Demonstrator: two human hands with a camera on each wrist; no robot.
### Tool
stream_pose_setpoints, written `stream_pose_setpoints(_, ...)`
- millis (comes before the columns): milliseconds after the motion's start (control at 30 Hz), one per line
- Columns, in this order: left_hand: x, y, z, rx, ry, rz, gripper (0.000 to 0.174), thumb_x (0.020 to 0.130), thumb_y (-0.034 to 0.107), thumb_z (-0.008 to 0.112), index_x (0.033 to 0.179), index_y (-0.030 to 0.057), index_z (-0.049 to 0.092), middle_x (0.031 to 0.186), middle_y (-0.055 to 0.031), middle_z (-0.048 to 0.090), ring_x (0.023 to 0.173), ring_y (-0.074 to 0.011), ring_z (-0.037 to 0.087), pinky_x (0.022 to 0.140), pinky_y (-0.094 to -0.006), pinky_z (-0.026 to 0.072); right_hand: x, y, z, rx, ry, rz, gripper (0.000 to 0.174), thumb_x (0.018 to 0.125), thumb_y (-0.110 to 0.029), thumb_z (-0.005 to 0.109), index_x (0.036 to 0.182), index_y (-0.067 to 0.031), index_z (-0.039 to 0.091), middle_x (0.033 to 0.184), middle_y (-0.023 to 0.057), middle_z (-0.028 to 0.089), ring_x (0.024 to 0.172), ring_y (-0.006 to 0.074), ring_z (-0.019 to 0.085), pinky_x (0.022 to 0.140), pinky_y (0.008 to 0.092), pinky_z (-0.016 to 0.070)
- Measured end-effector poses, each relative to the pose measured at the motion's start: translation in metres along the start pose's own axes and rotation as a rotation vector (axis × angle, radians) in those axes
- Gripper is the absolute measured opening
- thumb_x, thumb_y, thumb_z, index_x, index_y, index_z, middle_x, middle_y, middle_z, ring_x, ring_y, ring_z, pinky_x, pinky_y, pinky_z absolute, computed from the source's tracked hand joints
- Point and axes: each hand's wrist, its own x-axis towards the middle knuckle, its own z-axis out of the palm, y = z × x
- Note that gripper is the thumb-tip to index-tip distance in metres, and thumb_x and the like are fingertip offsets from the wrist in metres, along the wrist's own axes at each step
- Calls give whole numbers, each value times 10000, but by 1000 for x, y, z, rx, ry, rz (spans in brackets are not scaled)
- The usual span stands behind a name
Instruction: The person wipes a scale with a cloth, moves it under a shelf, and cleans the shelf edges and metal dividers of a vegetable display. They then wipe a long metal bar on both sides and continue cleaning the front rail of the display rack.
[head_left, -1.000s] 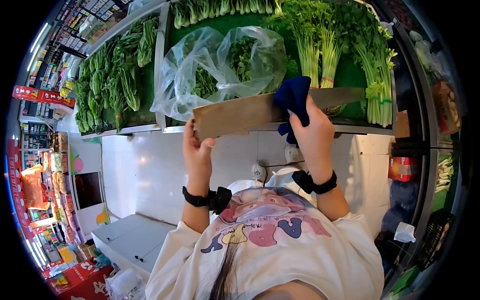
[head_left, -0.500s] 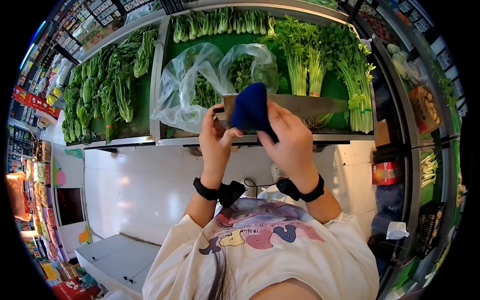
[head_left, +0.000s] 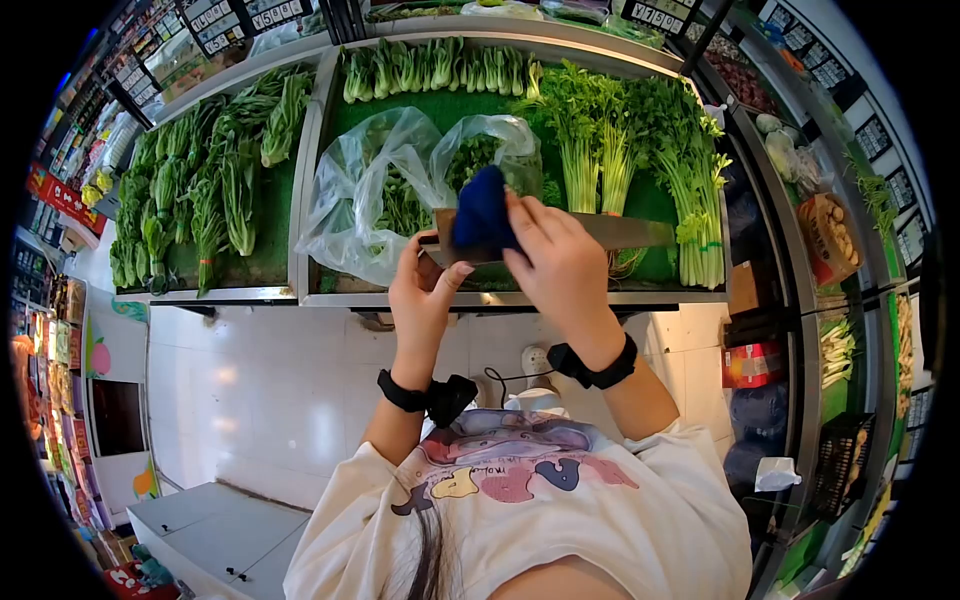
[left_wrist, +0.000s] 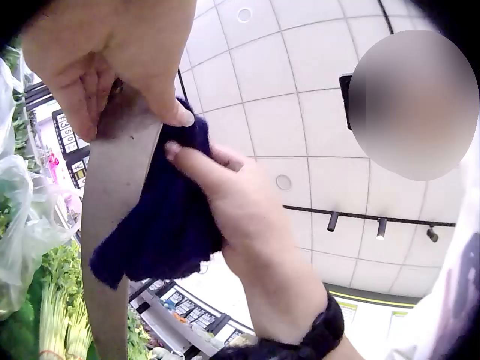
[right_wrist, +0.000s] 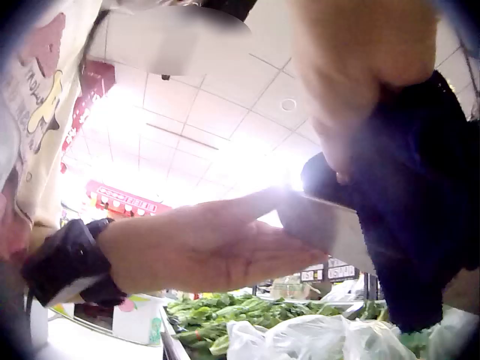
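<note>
A long, flat metal strip (head_left: pixel 628 232) is held level above the front edge of the vegetable stand. My left hand (head_left: pixel 421 300) grips its left end between thumb and fingers. My right hand (head_left: pixel 562 262) pinches a dark blue cloth (head_left: pixel 483 212) against the strip close to that end. In the left wrist view the cloth (left_wrist: pixel 169 217) is folded over one edge of the strip (left_wrist: pixel 112 187), the right thumb pressing on it. The right wrist view shows the left hand (right_wrist: pixel 217 244) at the strip's end, beside the cloth (right_wrist: pixel 409 195).
Behind the strip lie a clear plastic bag (head_left: pixel 350 215) with greens, celery bundles (head_left: pixel 700 225) and bok choy (head_left: pixel 440 70). Leafy bunches (head_left: pixel 205 200) fill the left tray. A metal rim (head_left: pixel 370 299) runs along the stand's front, and a grey cabinet (head_left: pixel 215 530) stands at lower left.
The right hand and cloth have moved left along the strip, up to the left hand. The strip now sits lower against the stand in the head view, which has also shifted.
</note>
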Motion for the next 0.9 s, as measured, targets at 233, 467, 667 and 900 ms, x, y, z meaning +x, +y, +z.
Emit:
stream_pose_setpoints(233, 4, -8, 0, -39, 5, 34, 495, 827, 109, 720, 1241, -12, 478, 910, -14, 605, 818, -75, 559, 735, -203, 446, 20, -14, -2, 71, 35, -126, 627, 669, -138, 718, 1267, -93, 538, 1093, 73, 608, 917, 246, 590, 735, 333, 519)
stream_pose_setpoints(467, 1, -7, -5, 98, 8, 24, 492, 816, 120, 733, 1225, -12, 493, 673, 84, 385, 612, -14, 347, 548, -174, 285, 10, 6, 3, -50, -11, 51, 615, 673, -113, 714, 1265, -116, 550, 1117, 82, 621, 970, 256, 596, 781, 340, 517)
stream_pose_setpoints(667, -3, -17, -1, -1, 39, 58, 492, 812, 104, 735, 1225, 4, 489, 709, 82, 424, 625, -12, 356, 557, -166, 285, 23, -19, 0, -17, 47, -91, 614, 660, -108, 717, 1252, -110, 556, 1112, 67, 601, 956, 246, 589, 767, 326, 516)
stream_pose_setpoints(900, 2, -13, -9, 66, -43, 29, 505, 806, 68, 730, 1235, -1, 474, 733, 75, 449, 634, -11, 375, 557, -166, 293, 9, 4, 6, -151, 72, -37, 584, 647, -113, 691, 1219, -90, 576, 1057, 61, 603, 903, 213, 589, 704, 315, 517)
